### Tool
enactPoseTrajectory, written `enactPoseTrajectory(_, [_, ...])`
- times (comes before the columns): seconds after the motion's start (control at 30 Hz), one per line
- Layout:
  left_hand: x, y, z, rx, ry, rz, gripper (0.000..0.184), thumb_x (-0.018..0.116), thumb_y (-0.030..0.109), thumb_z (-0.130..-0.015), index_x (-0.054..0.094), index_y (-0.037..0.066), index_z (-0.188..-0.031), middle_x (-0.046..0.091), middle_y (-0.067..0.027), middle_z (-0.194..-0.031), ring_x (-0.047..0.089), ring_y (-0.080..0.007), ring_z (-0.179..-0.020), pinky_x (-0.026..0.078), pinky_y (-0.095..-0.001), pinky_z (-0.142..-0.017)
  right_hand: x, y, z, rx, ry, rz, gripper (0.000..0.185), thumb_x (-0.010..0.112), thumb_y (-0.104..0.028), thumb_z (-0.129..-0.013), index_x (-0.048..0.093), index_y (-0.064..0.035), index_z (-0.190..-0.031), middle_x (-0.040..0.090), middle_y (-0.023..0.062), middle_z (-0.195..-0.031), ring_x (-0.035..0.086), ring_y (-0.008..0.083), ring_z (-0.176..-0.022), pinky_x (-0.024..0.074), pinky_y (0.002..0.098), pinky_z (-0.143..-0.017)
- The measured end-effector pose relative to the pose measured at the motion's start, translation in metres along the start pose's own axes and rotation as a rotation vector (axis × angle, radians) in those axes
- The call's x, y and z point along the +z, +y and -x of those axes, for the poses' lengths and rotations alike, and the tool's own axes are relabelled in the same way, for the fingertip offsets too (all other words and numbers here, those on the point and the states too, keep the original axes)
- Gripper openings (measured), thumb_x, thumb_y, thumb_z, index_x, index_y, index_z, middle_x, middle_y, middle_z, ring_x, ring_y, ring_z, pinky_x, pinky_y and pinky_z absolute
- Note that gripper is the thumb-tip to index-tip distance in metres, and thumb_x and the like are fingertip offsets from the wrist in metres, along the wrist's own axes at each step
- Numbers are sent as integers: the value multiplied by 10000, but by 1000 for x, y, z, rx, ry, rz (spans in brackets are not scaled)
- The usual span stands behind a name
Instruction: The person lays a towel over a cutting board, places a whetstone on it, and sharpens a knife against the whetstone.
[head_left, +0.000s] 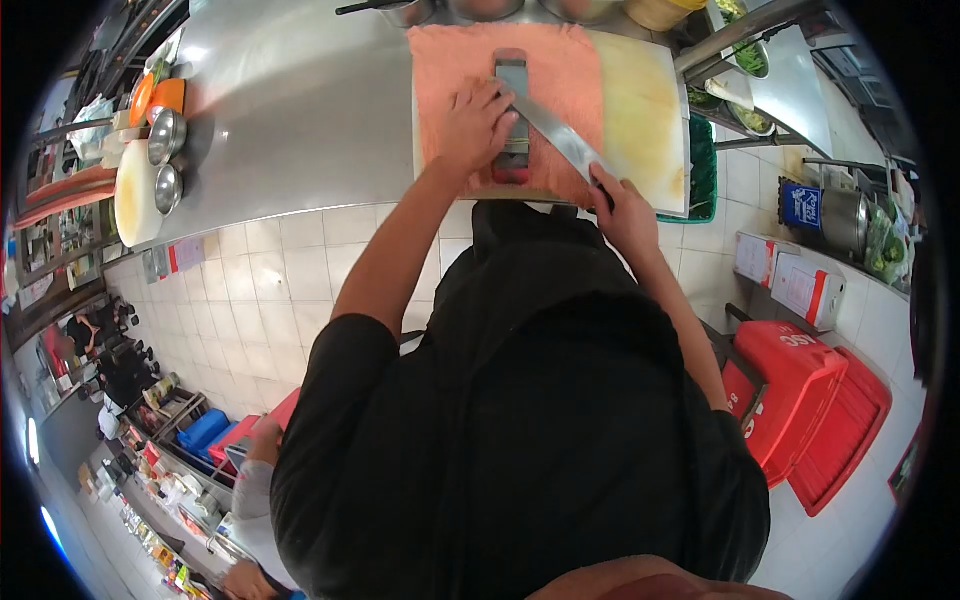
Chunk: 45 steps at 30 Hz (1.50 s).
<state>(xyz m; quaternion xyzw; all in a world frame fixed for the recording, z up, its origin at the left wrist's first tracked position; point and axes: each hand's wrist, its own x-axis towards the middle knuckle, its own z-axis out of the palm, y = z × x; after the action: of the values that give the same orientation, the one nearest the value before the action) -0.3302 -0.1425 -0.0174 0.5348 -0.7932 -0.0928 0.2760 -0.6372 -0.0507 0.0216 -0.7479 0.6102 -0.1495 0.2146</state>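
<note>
**Knife [562, 137] Laid Diagonally on Sharpening Stone [519, 131], Both Hands Engaged**

Right hand [627, 212]: the grip is closed around the dark handle of the knife, at the near right of the stone. The fingers wrap the handle; the wrist stands to the near side.

Left hand [476, 124]: the grip is not closed around any object. The fingers are extended, set close together, and rest at the far end of the blade and over the left side of the stone. The exact contact under the fingertips is hidden.

Knife: the blade is broad, bright and metallic. It runs from the handle at near right to the stone at far left, where its end lies partly beneath the left fingers.

Sharpening stone: a long, narrow block with its length running near to far. The far part is plain grey; the near part is darker, with a reddish patch at the near end. The stone lies on a pink cloth [448, 62].

Support: the cloth is spread over the left and middle portions of a pale yellowish cutting board [645, 125], leaving the right portion exposed. The board lies at the right of a steel surface [300, 110]. Two metal bowls [168, 137] stand at the left of the surface. A green crate [706, 170] is just beside the board's right edge.
</note>
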Motion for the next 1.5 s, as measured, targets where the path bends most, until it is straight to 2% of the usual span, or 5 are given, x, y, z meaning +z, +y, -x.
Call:
enactPoseTrajectory(0.3, [-4, 40, 40, 31, -31, 21, 375, 645, 304, -1010, 707, 100, -1318, 585, -118, -1497, 497, -395, -1394, 401, -525, -1149, -21, 9, 53, 55, -92, -49, 372, 672, -343, -1025, 684, -277, -1391, 687, 168, -940, 715, 415, -833, 580, 513, -730])
enactPoseTrajectory(0.5, [-2, -5, -14, 8, -16, -13, 386, 624, 336, -1028, 698, 115, -1336, 585, -95, -1504, 485, -391, -1411, 359, -561, -1175, 1, -3, -11, -42, 50, 1, 364, 675, -344, -1021, 693, -255, -1374, 687, 183, -939, 711, 421, -834, 574, 512, -721])
enactPoseTrajectory(0.73, [4, 26, 27, 41, -67, -21, 410, 598, 353, -1044, 686, 130, -1377, 585, -88, -1520, 505, -397, -1391, 348, -574, -1180, -25, -2, 52, 54, -61, -8, 383, 675, -367, -1021, 688, -245, -1383, 685, 176, -928, 710, 420, -812, 573, 515, -696])
enactPoseTrajectory(1.3, [8, -5, -8, 27, 11, -63, 373, 631, 356, -1007, 746, 155, -1299, 643, -60, -1458, 521, -376, -1360, 405, -536, -1138, -26, -41, 7, 76, -34, 111, 415, 692, -356, -1007, 678, -231, -1403, 697, 188, -1000, 725, 415, -912, 591, 508, -769])
enactPoseTrajectory(1.5, [0, 20, 20, 62, -87, -28, 396, 603, 347, -1035, 708, 133, -1351, 614, -80, -1500, 552, -372, -1323, 385, -550, -1139, -30, -23, 46, -10, 8, -25, 379, 687, -300, -1024, 697, -154, -1374, 705, 204, -971, 701, 422, -891, 562, 491, -770])
